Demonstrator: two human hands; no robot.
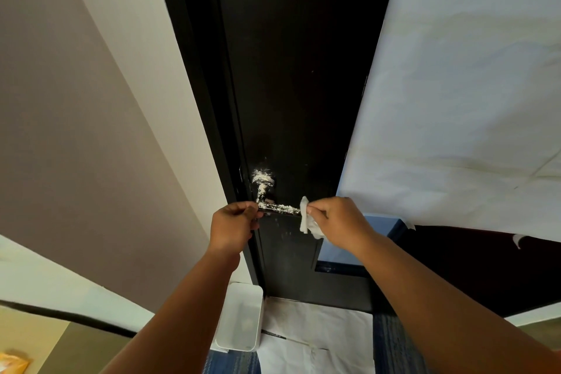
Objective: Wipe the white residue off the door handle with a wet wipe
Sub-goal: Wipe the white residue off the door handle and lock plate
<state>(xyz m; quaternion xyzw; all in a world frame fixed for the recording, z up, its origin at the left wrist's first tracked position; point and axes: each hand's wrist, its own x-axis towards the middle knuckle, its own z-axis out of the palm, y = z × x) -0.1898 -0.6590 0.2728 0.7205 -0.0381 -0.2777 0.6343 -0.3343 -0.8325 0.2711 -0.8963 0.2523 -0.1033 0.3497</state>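
A metal lever door handle (279, 208) sticks out of a black door (291, 70). White residue coats the lever's top, its neck and the round base (263, 177). My left hand (233, 223) grips the lever near its neck end, fingers curled over it. My right hand (337, 218) pinches a crumpled white wet wipe (307, 217) and holds it against the lever's free right end. White specks also dot the door panel below the handle.
White paper (455, 100) covers the surface right of the door. More paper (318, 334) lies on the floor below. A white rectangular bin (239, 319) stands on the floor at the door's foot. A blue box (382, 226) sits behind my right hand.
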